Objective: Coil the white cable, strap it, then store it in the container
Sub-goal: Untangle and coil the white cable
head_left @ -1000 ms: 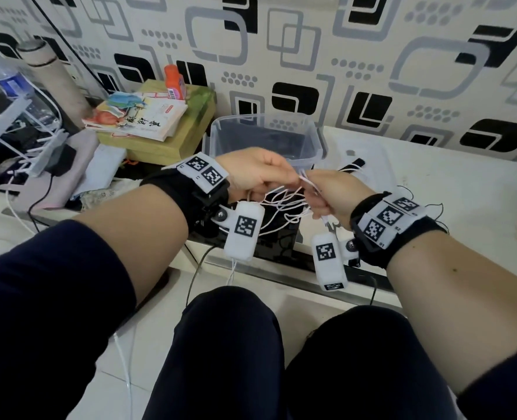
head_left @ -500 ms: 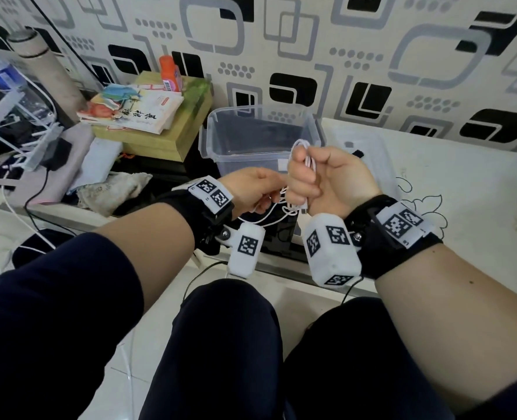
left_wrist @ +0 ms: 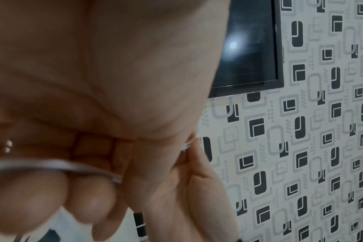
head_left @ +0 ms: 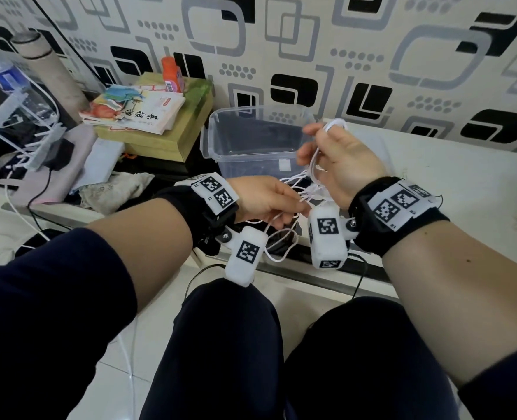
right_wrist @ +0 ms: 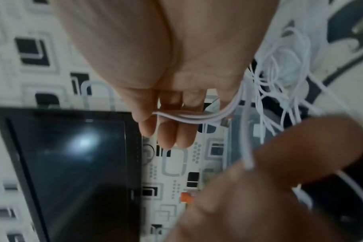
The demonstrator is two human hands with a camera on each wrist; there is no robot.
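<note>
My right hand (head_left: 330, 156) is raised in front of the clear plastic container (head_left: 211, 137), its fingers curled round several loops of the thin white cable (head_left: 336, 126). The right wrist view shows that bundle (right_wrist: 189, 117) lying across the curled fingers. Loose cable strands (head_left: 304, 189) hang tangled down to my left hand (head_left: 276, 207), which sits lower and pinches a strand. In the left wrist view the cable (left_wrist: 52, 165) runs under the bent fingers. More cable droops below both hands (head_left: 281, 247). No strap is visible.
A stack of books (head_left: 142, 116) lies on a green box left of the container, with an orange bottle (head_left: 172, 74) behind. A crumpled cloth (head_left: 114, 192) and other cables lie at the left. A white countertop (head_left: 463, 183) extends right. My knees are below.
My right hand has lifted and tilted towards the container, carrying the cable loops higher. The left hand stays low and still grips a strand, so the cable between them has stretched out.
</note>
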